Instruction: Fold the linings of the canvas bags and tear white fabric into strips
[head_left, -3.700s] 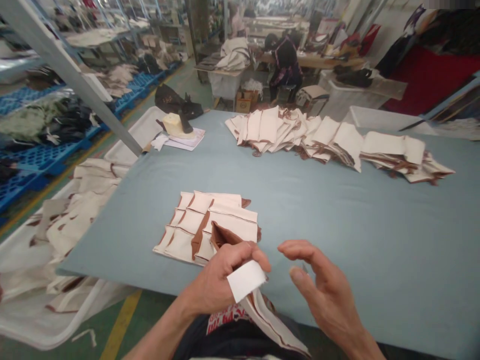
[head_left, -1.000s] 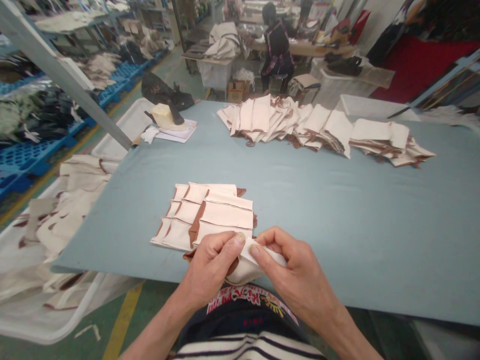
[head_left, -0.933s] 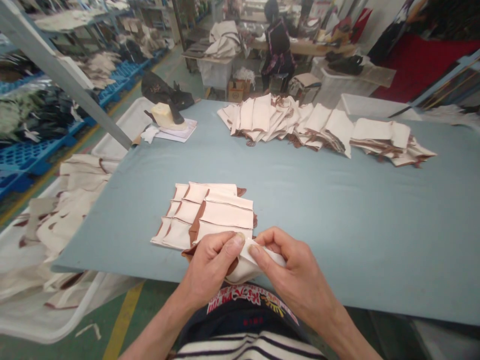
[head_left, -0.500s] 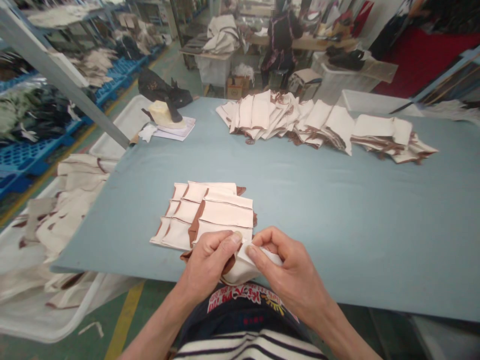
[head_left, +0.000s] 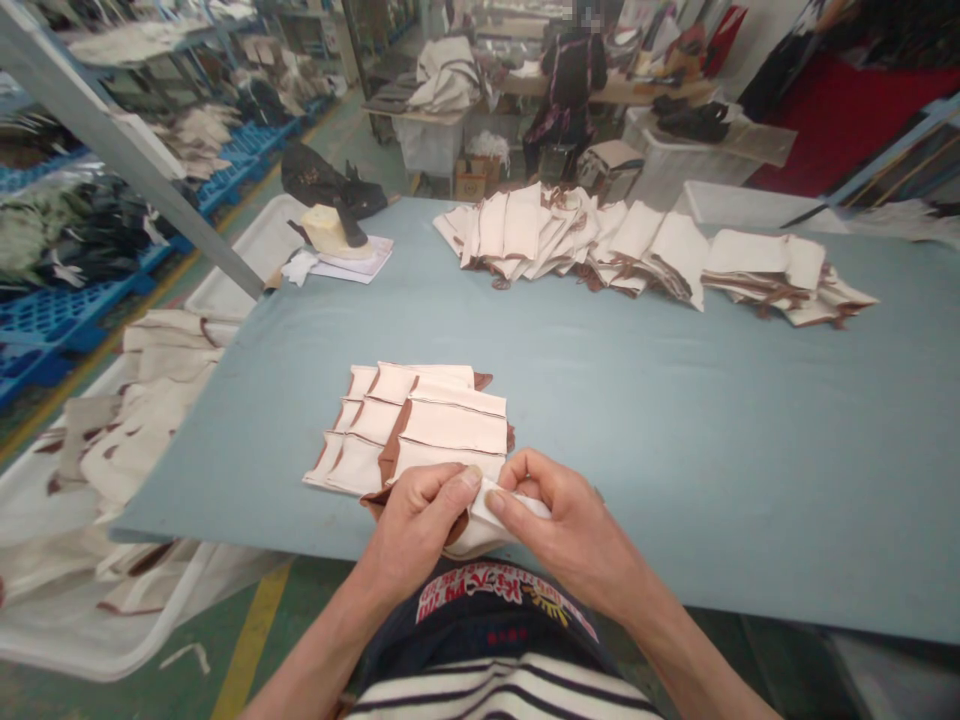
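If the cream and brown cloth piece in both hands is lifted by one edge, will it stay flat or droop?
Probably it droops: the cloth piece bends and bunches between the left hand and right hand. It looks thin, so likely light. Its matte surface should hardly slip.

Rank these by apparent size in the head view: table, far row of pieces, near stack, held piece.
1. table
2. far row, despite being farther from the camera
3. near stack
4. held piece, partly hidden
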